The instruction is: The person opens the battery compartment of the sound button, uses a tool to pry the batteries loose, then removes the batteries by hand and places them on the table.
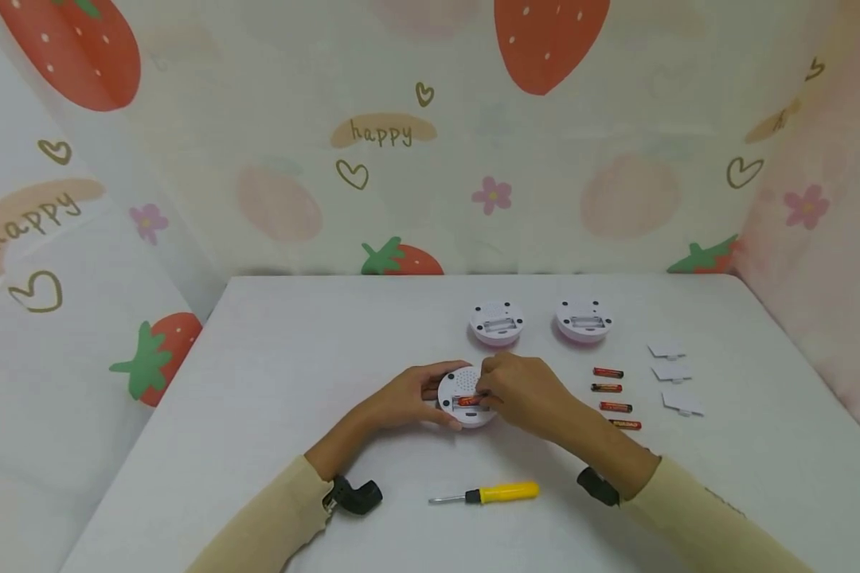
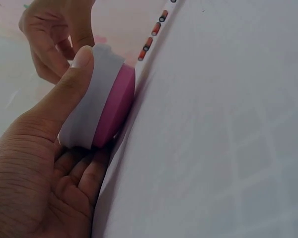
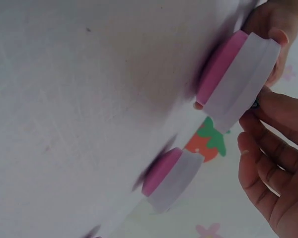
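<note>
My left hand [image 1: 408, 395] grips a round white device [image 1: 466, 374] by its side, thumb on the near rim and fingers around the far side. Its pink half [image 2: 116, 101] faces down toward the table, and its underside, with speaker holes and small dark feet, faces up. A red battery [image 1: 467, 401] shows in the device's battery compartment. Over the right part of the compartment, my right hand [image 1: 519, 390] pinches at the battery's end with thumb and forefinger. In the right wrist view, the fingertips [image 3: 258, 96] meet the device's underside, and the battery is mostly hidden there.
Two similar devices, one behind [image 1: 498, 333] and one at the back right [image 1: 584, 328], lie with compartments exposed. Several red batteries [image 1: 607, 388] form a column on the right, beside three white covers [image 1: 671, 372]. A yellow-handled screwdriver [image 1: 505, 493] lies in front.
</note>
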A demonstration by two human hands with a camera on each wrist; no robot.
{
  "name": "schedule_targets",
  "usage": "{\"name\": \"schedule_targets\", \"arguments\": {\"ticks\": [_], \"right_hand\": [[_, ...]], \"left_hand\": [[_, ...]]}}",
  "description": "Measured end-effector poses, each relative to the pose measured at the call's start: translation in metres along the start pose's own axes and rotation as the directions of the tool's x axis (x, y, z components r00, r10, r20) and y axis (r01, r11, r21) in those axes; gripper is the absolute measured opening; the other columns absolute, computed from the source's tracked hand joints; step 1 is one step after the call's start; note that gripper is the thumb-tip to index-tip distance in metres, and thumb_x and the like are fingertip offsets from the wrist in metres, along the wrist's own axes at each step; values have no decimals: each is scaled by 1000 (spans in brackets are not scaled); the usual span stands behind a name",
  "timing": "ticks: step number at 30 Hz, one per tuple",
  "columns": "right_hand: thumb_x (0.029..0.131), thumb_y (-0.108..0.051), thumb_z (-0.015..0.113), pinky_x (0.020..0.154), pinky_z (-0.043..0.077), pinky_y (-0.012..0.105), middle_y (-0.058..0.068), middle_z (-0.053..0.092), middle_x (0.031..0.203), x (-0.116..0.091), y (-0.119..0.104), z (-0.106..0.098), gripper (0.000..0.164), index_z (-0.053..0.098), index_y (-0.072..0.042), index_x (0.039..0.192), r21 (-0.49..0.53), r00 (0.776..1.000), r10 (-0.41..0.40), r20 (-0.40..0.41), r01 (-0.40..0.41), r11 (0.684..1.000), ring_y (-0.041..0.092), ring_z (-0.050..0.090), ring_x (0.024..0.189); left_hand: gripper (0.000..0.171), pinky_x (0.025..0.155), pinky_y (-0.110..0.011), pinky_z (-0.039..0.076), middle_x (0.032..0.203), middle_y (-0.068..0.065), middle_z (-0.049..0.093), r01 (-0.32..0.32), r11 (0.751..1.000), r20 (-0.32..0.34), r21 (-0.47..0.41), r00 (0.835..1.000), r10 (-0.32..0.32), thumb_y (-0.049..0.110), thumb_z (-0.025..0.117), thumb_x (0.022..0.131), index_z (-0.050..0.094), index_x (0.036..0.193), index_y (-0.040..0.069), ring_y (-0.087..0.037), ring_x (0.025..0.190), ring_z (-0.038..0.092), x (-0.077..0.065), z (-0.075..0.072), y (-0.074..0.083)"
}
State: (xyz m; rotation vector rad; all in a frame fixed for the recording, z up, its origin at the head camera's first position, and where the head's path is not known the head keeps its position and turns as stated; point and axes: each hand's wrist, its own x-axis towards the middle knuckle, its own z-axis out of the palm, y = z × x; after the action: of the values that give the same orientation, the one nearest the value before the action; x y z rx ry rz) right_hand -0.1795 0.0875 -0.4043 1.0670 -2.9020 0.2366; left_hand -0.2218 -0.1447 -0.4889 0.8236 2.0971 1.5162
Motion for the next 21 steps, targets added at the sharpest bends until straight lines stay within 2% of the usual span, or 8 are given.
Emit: {"name": "schedule_targets", "arguments": {"ticks": [7,12,21], "right_hand": [[85,-17,84,70,56,23,-3,69,87,-1,0,0,12,83,-15,96,-26,999,-27,-17,26,999,12,57,77],[84,-18,85,70,56,23,-4,70,88,-7,1,-8,13,83,-16,97,-41,999,-19,-51,17,999,13,60,80],[81,-16,86,63,51,19,-8,68,83,-39,11,-21,13,82,-18,93,-26,992,-11,-129,8,1000,11,58,79]], "left_hand": [[86,105,-27,48,146,1,54,-3,1000,0,25,1000,3,14,90,78,46,152,18,-14,125,59,0,1,-1],[87,105,-27,48,146,2,54,-9,999,-5,37,1000,10,14,90,78,46,152,18,-14,126,58,0,-1,1],[87,106,-26,46,147,3,54,11,1000,-12,28,1000,-11,13,91,77,47,152,20,-14,127,57,2,1,-1]]}}
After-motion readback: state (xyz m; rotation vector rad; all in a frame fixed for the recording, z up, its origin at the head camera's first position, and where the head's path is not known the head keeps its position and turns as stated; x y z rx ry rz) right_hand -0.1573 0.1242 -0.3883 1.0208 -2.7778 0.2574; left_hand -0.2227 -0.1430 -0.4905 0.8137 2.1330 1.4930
